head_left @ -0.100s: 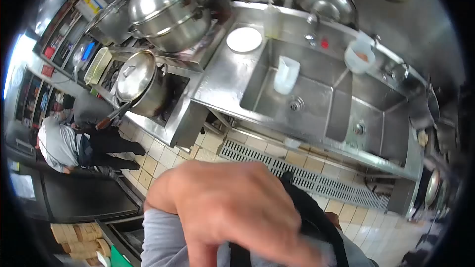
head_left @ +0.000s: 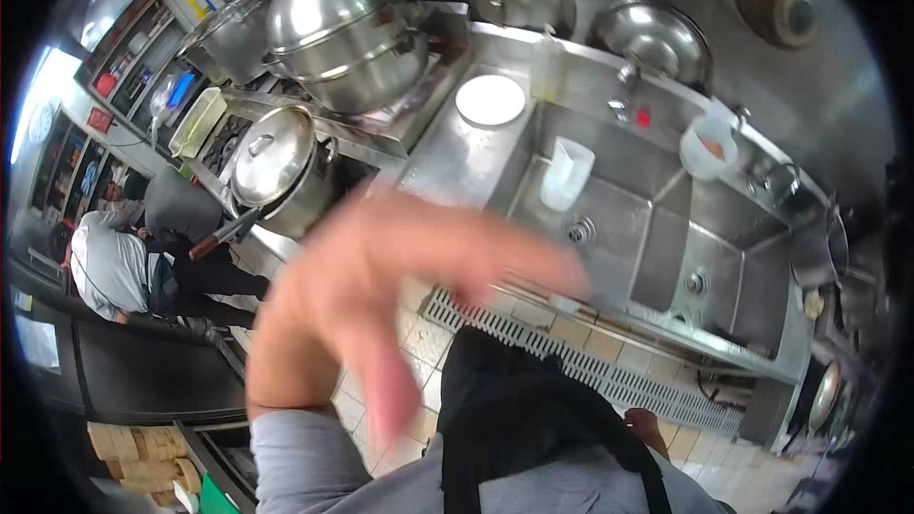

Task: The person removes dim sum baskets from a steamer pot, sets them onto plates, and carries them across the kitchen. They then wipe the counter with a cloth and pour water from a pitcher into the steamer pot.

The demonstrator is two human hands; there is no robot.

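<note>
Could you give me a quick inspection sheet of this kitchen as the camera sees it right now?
Surface: steel counter with a double sink; tiled floor with a drain grate.
Things in hand: nothing held; an open, blurred hand is raised in front of the camera.
Clutter: plastic jug in the sink, white plate on the counter, tub on the sink rim.
Hands: one hand in view, which one unclear; fingers spread.
Cables: nothing seen.
Surroundings: stacked steel pots, lidded pot on the stove, two people at the left.
</note>
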